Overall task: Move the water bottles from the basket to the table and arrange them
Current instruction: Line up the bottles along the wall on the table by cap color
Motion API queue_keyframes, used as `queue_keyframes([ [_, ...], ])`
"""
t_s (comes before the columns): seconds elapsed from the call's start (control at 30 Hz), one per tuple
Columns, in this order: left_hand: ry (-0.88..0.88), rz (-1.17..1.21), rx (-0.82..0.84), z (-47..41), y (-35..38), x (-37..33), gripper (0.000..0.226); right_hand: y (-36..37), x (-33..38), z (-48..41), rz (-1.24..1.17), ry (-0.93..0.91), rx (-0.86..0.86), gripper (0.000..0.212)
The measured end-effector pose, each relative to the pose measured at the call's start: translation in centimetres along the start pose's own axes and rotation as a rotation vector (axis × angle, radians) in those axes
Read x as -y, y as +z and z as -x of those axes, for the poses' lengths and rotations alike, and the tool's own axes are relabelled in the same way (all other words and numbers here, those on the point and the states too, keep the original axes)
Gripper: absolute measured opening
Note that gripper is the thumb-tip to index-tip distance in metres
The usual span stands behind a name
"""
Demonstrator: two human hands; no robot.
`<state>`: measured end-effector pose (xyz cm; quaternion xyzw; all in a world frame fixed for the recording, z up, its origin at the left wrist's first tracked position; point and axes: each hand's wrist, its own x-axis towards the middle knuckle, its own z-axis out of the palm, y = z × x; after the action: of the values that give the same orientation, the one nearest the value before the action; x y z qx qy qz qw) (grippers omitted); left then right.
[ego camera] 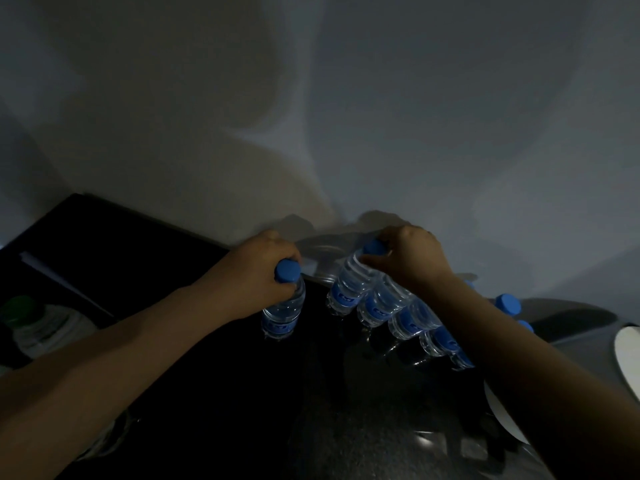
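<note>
Gently slide the bottle [284, 311] gripped by the left hand [258, 268] against the row-end bottle [346, 289] pinched by the right hand [414, 261].

**A dim indoor room, likely domestic**

A plain pale wall [346, 98] is seen rising directly behind a dark, glossy worktop [311, 393], and both are only weakly lit. Small blue-capped water bottles [377, 306] are lined up on the worktop, and a larger green-capped bottle [45, 327] is seen at the far left. A home or guest room is suggested, though the kind cannot be told for certain.
</note>
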<state>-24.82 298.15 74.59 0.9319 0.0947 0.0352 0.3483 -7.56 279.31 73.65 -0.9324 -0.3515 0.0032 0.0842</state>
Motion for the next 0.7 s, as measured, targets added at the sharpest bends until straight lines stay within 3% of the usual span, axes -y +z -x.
queue_keyframes([
  [0.27, 0.014, -0.036, 0.001, -0.5, 0.1, 0.4, 0.022, 0.3, -0.3, 1.1, -0.069, 0.055, 0.002, 0.043],
  [0.37, 0.031, -0.032, 0.021, -0.9, 0.3, 0.4, 0.02, -0.3, -0.2, 3.1, -0.139, 0.086, -0.116, 0.048],
  [0.47, 0.045, -0.043, 0.031, -1.8, 0.6, 0.4, 0.021, -0.6, 0.2, 6.0, -0.162, 0.081, -0.207, 0.04],
  [0.7, 0.105, -0.115, 0.048, -4.8, 1.2, 0.4, 0.021, 1.4, 1.4, 11.4, -0.16, 0.059, 0.061, 0.033],
])
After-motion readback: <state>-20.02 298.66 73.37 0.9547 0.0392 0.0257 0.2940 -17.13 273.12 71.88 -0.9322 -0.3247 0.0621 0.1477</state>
